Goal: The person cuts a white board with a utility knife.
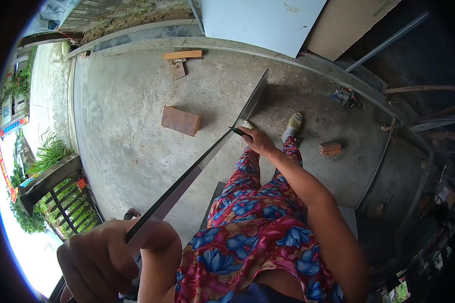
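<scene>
A long, thin metal strip (197, 169), dark along one edge and lighter on its face, runs diagonally from the lower left up to the right. My left hand (103, 255) is closed around its near end, close to the camera. Farther along, my right hand (258, 141) is closed on a small tool with a dark green handle (240, 133). The tool's dark, pointed end touches or crosses the strip; its exact kind is too small to tell. Beyond the tool the strip extends past my feet, and its far end is in view.
On the concrete floor (131, 151) lie a large reddish-brown block (181, 120), a hollow brick (330, 148) and wood pieces (182, 54). A white panel (263, 22) and a cardboard sheet (351, 25) stand at the far side. A dark railing (60, 202) is at left.
</scene>
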The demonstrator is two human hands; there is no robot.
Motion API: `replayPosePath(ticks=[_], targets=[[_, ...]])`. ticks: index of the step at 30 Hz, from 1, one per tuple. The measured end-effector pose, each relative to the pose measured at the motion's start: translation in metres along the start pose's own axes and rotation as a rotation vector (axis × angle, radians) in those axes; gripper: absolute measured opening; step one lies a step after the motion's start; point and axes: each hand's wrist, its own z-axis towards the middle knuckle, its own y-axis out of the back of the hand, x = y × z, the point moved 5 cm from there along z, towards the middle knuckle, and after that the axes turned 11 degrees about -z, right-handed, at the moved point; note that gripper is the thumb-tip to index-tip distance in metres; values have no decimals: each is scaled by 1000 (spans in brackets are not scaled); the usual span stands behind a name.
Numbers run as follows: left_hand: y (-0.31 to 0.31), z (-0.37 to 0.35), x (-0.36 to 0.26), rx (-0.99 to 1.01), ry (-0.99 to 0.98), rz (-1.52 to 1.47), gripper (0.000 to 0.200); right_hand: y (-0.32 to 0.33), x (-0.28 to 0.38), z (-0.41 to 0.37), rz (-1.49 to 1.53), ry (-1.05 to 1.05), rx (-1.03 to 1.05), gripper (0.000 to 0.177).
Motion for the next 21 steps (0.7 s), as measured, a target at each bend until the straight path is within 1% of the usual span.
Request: replayPosePath(ticks=[3,7,8,11,13,15,16,17,18,20,21], targets=[[5,-3,-9,-69,6,19,33,9,0,10,-146,37,4,36],[8,-3,-10,-63,10,-2,32,45,2,25,-318,13,-68,36],[9,-3,-10,-63,12,-10,32,58,1,31,-330,-7,-68,35],[13,-3,-15,-59,42,-38,31,101,-7,47,-282,-53,-172,34],[14,-4,-16,-49,57,-38,30,131,-22,66,-305,-63,-324,34],[13,-3,-15,-30,72,-12,32,163,-42,87,-382,-277,-389,35],[11,-3,-15,-18,84,7,35,181,-53,95,-379,-386,-458,35],[10,-4,-18,3,101,34,43,200,-64,99,-376,-494,-536,36],[9,-4,-21,33,113,57,51,215,-76,101,-360,-474,-655,37],[13,-3,-28,80,192,98,50,236,-67,94,-312,-410,-790,39],[13,-4,-28,92,201,94,51,244,-55,84,-293,-374,-859,39]])
